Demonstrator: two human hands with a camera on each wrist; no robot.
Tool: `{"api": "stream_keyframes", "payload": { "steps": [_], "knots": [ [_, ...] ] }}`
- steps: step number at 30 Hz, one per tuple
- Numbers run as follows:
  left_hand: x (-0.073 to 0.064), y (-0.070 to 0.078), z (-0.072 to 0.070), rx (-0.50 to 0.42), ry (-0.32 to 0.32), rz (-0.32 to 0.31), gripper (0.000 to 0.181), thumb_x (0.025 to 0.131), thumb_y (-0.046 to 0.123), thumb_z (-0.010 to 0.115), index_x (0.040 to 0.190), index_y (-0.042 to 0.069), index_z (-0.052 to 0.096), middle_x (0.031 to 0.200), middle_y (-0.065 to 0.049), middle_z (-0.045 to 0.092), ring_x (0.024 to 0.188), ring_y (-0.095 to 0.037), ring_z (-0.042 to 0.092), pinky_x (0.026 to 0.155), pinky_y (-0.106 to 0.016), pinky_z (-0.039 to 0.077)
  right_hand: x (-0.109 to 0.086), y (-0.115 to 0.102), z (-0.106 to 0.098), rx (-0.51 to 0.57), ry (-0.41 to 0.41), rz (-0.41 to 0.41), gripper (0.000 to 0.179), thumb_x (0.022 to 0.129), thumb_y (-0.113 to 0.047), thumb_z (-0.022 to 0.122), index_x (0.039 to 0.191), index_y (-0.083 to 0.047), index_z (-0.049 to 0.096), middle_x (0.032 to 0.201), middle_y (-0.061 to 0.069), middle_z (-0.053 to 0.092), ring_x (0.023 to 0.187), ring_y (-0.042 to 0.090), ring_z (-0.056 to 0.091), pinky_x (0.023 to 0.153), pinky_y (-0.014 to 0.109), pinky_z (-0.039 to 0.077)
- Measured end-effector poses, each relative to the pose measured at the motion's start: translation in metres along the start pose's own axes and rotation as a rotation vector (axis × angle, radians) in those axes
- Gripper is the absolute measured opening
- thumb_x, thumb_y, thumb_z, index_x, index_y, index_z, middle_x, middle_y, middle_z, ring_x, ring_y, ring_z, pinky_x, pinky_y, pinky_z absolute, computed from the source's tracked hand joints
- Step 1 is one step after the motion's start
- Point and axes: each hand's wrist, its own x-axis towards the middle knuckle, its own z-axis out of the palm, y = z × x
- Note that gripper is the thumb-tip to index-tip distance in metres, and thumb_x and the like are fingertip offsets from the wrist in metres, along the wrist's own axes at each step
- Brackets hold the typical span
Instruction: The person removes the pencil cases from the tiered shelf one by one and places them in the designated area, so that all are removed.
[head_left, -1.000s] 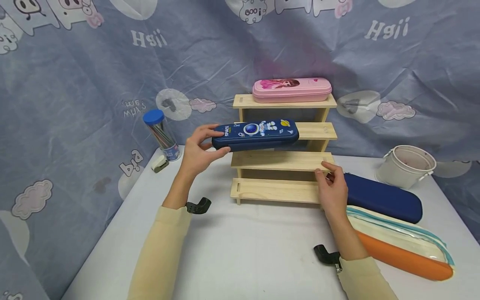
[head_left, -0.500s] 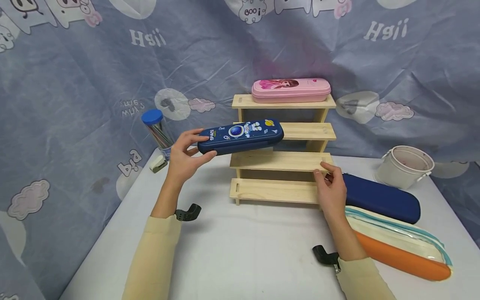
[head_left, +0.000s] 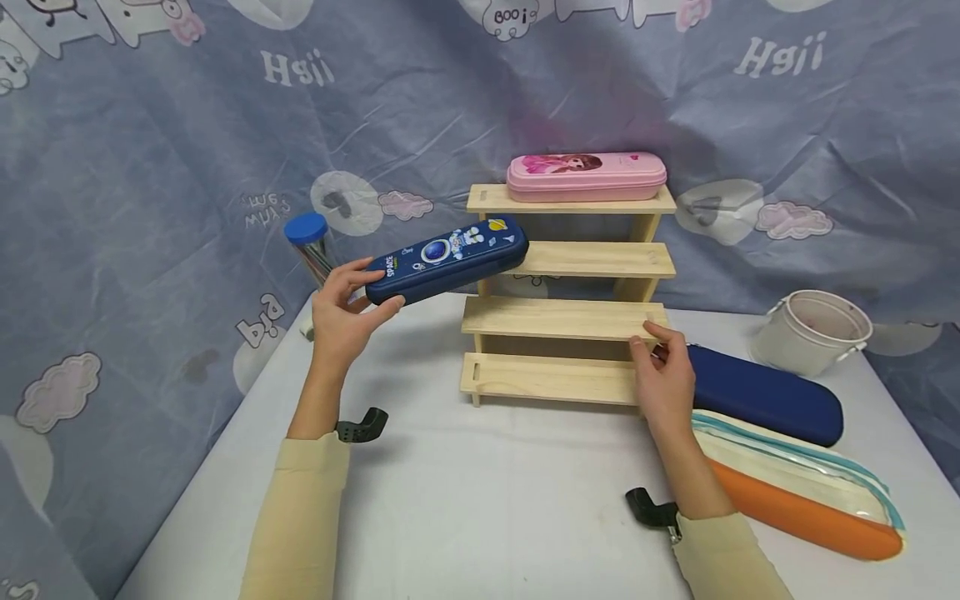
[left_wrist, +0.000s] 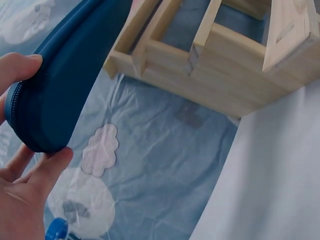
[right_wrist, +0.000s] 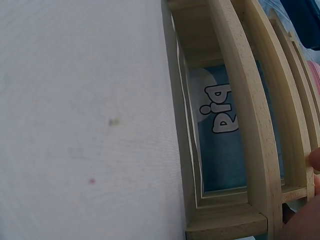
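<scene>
My left hand (head_left: 343,312) pinches the left end of a dark blue space-print pencil case (head_left: 450,257), thumb below and fingers on top. The case is in the air, tilted with its right end higher, in front of the left part of a tiered wooden shelf (head_left: 562,318). In the left wrist view the zipped end of the pencil case (left_wrist: 65,80) sits between thumb and fingers. My right hand (head_left: 666,375) grips the right edge of the shelf at the second tier from the bottom. On the top tier lies a pink pencil case (head_left: 587,177).
Right of the shelf lie a plain navy case (head_left: 765,396) and an orange and cream pencil case (head_left: 810,508). Behind them stands a white bucket (head_left: 813,333). At the left back is a blue-lidded clear jar (head_left: 307,232) with thin sticks, partly behind my left hand.
My left hand has carried the space-print pencil case leftward, away from the shelf's middle, and its right end has tilted up. The right hand stays on the shelf edge.
</scene>
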Motion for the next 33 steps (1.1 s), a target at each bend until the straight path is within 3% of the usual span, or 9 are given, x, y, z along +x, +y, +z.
{"api": "stream_keyframes", "payload": {
  "steps": [5,9,15,23,29,33],
  "knots": [
    [-0.002,-0.007,-0.007,0.020,0.072,-0.051,0.042,0.075,0.007,0.083,0.113,-0.002,0.068,0.134,-0.015,0.049,0.120,-0.026,0.050,0.094,-0.035,0.048,0.000,0.000,-0.001,0.000,0.000,0.000,0.044,0.094,-0.048,0.056,0.134,-0.029,0.053,0.130,0.000,0.052,0.111,0.018,0.051,0.092,0.037,0.041],
    [-0.005,-0.015,-0.010,0.034,0.113,-0.052,0.043,0.074,0.007,0.083,0.113,-0.002,0.067,0.134,-0.015,0.049,0.120,-0.025,0.049,0.094,-0.036,0.048,0.001,0.000,-0.001,0.001,-0.003,-0.001,0.044,0.094,-0.047,0.055,0.134,-0.029,0.052,0.130,0.000,0.052,0.111,0.017,0.050,0.091,0.036,0.042],
    [-0.004,-0.046,-0.016,0.009,0.179,-0.048,0.044,0.071,0.005,0.085,0.112,0.001,0.069,0.134,-0.012,0.047,0.121,-0.026,0.049,0.091,-0.033,0.050,0.000,0.001,-0.001,0.006,-0.012,0.000,0.045,0.094,-0.048,0.055,0.134,-0.029,0.052,0.131,0.001,0.052,0.112,0.018,0.050,0.092,0.037,0.042],
    [-0.012,-0.035,-0.015,0.060,0.207,-0.101,0.043,0.073,0.004,0.083,0.112,-0.005,0.067,0.134,-0.018,0.046,0.121,-0.029,0.049,0.094,-0.037,0.048,0.000,0.001,0.000,0.008,-0.014,0.001,0.045,0.094,-0.049,0.055,0.135,-0.029,0.051,0.131,0.002,0.052,0.113,0.018,0.050,0.093,0.039,0.042],
    [-0.015,-0.042,-0.017,0.093,0.225,-0.150,0.043,0.074,0.005,0.082,0.112,-0.006,0.066,0.134,-0.018,0.046,0.119,-0.029,0.051,0.093,-0.034,0.049,0.001,0.000,-0.001,0.006,-0.008,0.005,0.045,0.094,-0.049,0.055,0.134,-0.029,0.052,0.130,0.003,0.053,0.112,0.019,0.052,0.092,0.039,0.042],
    [-0.014,-0.065,-0.022,0.112,0.233,-0.173,0.045,0.072,0.009,0.085,0.112,-0.003,0.068,0.134,-0.012,0.047,0.119,-0.026,0.052,0.091,-0.031,0.050,0.001,0.000,-0.002,-0.006,-0.003,0.001,0.045,0.094,-0.049,0.055,0.134,-0.028,0.052,0.129,0.003,0.053,0.111,0.019,0.051,0.091,0.038,0.042]
  ]
}}
